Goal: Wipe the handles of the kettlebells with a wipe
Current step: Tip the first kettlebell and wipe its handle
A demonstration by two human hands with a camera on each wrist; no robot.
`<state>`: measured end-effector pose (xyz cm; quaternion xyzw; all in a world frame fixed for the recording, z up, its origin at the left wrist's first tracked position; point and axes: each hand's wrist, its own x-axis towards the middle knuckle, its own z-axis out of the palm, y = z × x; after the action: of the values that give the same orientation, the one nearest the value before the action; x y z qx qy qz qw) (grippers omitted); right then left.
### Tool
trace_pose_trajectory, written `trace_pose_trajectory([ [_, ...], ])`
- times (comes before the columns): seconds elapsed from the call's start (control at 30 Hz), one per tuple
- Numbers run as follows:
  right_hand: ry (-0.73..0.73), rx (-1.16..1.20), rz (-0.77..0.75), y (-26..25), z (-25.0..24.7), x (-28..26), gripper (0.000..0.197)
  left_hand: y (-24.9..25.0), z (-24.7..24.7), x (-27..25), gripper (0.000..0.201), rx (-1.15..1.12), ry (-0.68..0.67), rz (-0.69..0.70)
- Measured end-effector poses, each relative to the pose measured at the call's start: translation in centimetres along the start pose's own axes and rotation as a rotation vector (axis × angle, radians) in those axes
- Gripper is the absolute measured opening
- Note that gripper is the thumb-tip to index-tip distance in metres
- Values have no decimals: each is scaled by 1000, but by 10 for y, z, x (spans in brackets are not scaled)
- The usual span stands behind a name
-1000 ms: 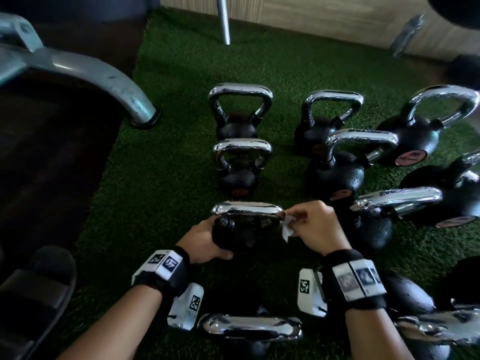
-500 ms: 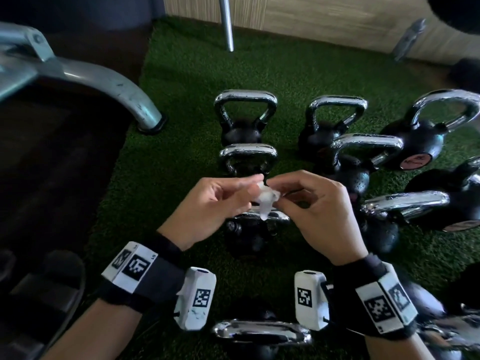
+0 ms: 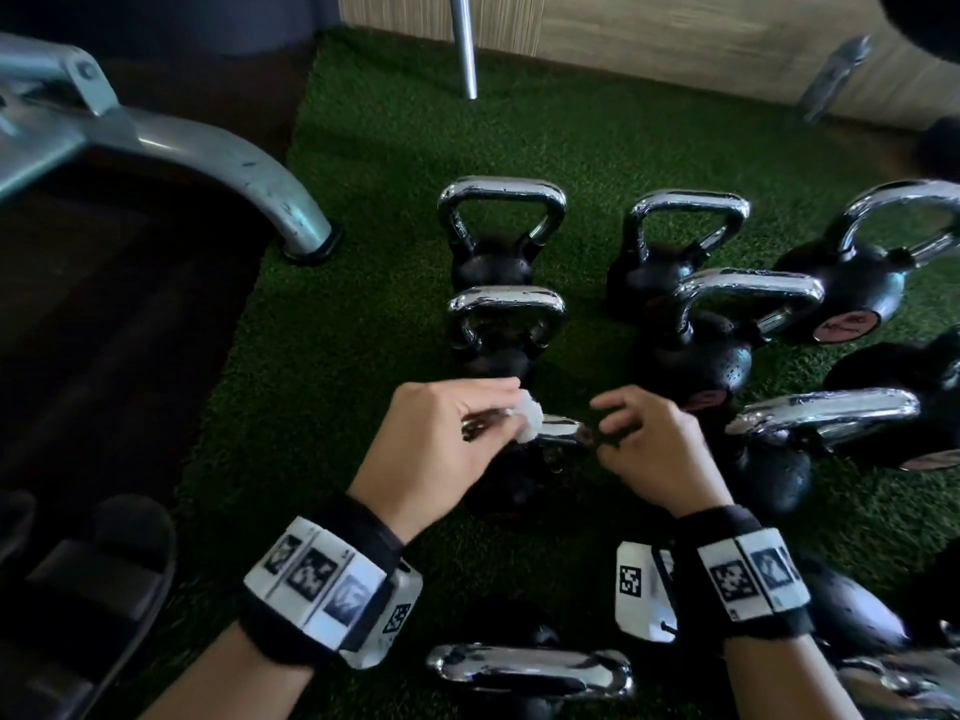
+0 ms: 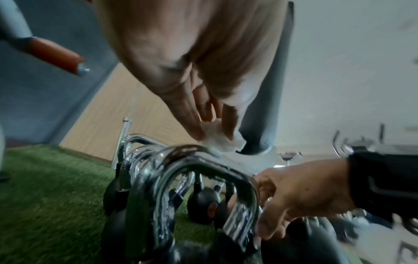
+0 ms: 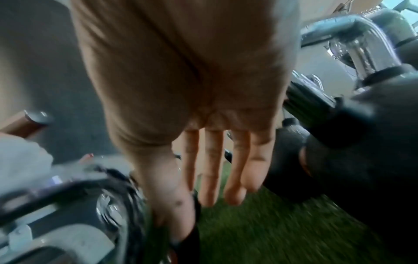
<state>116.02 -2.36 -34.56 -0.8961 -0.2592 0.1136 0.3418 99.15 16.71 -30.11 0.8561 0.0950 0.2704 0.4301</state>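
Several black kettlebells with chrome handles stand on green turf [image 3: 332, 387]. The one under my hands has its handle [image 3: 563, 428] partly covered. My left hand [image 3: 511, 410] pinches a small crumpled white wipe [image 3: 530, 420] and presses it on the top of that handle [image 4: 203, 160]; the wipe [image 4: 220, 141] sits between thumb and fingertips. My right hand [image 3: 610, 423] hovers at the handle's right end with loosely bent fingers and holds nothing. In the right wrist view its fingers [image 5: 212, 178] hang fairly straight beside the blurred handle [image 5: 68, 187].
Two kettlebells [image 3: 501, 241] [image 3: 506, 324] stand in line behind this one, and several more [image 3: 727, 324] crowd the right side. Another chrome handle [image 3: 530, 667] lies close below my wrists. A grey machine leg [image 3: 249, 184] ends at the turf's left edge, and a steel pole [image 3: 464, 44] stands at the back.
The wipe passed from my right hand to my left. Both hands came down from in front of me to the handle, and the right hand moved away to the handle's right end.
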Motion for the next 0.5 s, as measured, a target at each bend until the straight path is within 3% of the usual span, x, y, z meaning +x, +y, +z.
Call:
trace_pose_trajectory([
  [0.07,-220,120,73,13,18,5,57,-1,12,-2,24,104,-33,81],
  [0.13,-311,359,104,19,33,7,60,1,20,-3,24,193,-81,111],
  [0.27,-270,508,50,28,47,0,44,1,11,-5,17,254,-84,138],
  [0.37,-228,571,59,28,55,-6,49,-10,-4,-12,21,207,3,64],
  [0.5,-192,539,66,30,66,-6,58,-18,-5,-21,27,213,-24,93],
])
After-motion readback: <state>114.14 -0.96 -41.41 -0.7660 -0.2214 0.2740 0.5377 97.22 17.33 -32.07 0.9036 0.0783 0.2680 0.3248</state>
